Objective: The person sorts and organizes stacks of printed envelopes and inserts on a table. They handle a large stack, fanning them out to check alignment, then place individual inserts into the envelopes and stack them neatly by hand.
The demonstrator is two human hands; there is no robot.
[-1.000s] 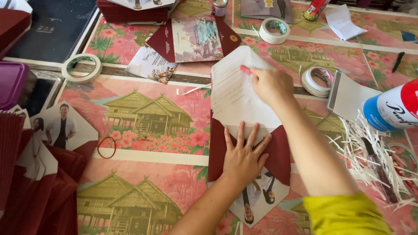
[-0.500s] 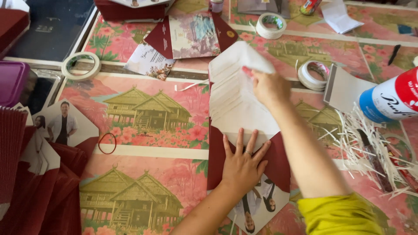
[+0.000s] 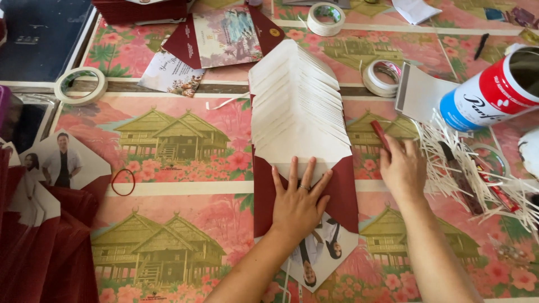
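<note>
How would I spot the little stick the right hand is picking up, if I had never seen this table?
Start at the fanned row of cream envelope flaps in the middle of the flowered table. Just to its right, the right hand rests beside a heap of white paper strips. The thin dark red stick pokes up from its fingers, slimmer than the tape rolls nearby.

A tape roll (image 3: 81,85) lies at nine to ten o'clock on the table's edge, another (image 3: 327,18) at twelve, a third (image 3: 382,77) at one to two. An open maroon card (image 3: 224,35) sits at eleven, a printed leaflet (image 3: 171,74) just below-left of it. A red rubber band (image 3: 123,182) lies at nine, beside hexagonal photo cards (image 3: 64,160). At two to three a red, white and blue can (image 3: 494,92) lies tipped, with white paper shreds (image 3: 474,168) spread beneath it. A black pen (image 3: 481,46) lies at one.
</note>
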